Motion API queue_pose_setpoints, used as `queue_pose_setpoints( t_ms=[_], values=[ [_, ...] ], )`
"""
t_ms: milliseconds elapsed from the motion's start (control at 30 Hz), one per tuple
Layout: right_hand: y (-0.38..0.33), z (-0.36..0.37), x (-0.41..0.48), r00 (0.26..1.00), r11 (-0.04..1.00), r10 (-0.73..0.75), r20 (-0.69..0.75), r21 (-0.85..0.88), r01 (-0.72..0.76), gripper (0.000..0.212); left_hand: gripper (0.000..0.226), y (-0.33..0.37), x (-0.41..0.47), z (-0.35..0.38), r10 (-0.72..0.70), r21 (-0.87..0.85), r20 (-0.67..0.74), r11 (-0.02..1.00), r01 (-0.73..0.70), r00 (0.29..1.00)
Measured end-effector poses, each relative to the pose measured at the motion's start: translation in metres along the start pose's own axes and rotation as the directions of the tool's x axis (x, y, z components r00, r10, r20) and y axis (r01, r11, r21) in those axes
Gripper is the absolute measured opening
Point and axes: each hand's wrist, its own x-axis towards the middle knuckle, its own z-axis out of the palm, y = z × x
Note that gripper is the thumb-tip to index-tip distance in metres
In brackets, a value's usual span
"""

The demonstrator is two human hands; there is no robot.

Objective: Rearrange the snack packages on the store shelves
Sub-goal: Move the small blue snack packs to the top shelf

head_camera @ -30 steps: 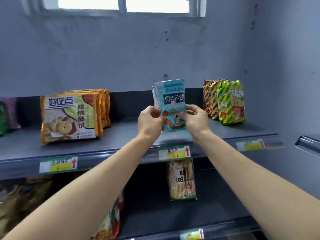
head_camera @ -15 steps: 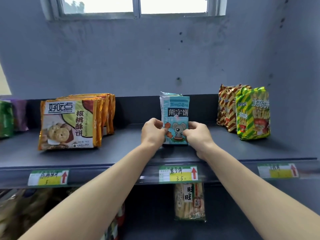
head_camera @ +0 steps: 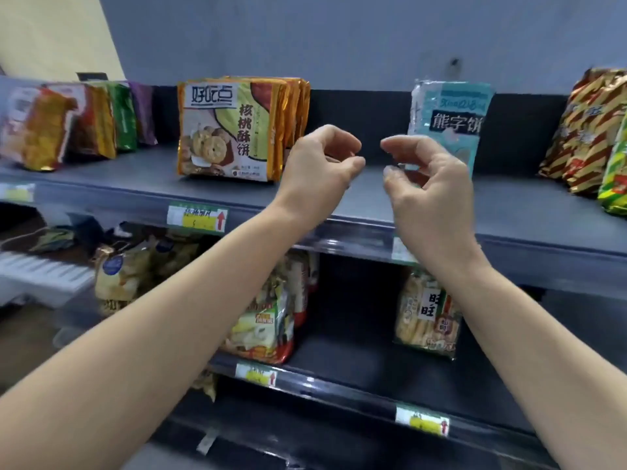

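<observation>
While the top shelf (head_camera: 509, 205) holds a crinkly light-blue snack pack (head_camera: 451, 106) upright, your left hand (head_camera: 315, 171) and right hand (head_camera: 431, 188) hover, fingers loosely curled, empty.

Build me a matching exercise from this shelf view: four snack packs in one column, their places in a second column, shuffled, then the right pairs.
Packs
1. light blue biscuit pack
2. orange cookie packs
3. rice cracker pack
4. green striped pack

Places
A. lower shelf, below the right hand
B. top shelf, far right edge of the view
C. top shelf, just behind the right hand
D. top shelf, left of the left hand

Pairs: 1-C, 2-D, 3-A, 4-B
</observation>
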Motion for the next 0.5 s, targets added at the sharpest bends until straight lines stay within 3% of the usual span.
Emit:
queue_pose_setpoints(
  t_ms=[200, 333, 500],
  values=[
    [-0.022, 0.081, -0.058, 0.973, 0.994, -0.076, 0.217, 0.09, 0.057, 0.023, 0.008, -0.042, -0.063, -0.087, -0.107, 0.081, -0.083, 0.99, 0.114, 0.991],
    [-0.031, 0.148, -0.092, 0.917, 0.989, -0.019, 0.399, 0.14, -0.04, 0.024, 0.01, -0.091, -0.094, -0.152, -0.248, 0.121, -0.118, 0.957, 0.262, 0.961],
    [-0.048, 0.244, -0.122, 0.823, 0.987, 0.075, 0.563, 0.073, -0.14, 0.03, 0.013, -0.148, -0.117, -0.239, -0.38, 0.137, -0.163, 0.905, 0.402, 0.91]
  ],
)
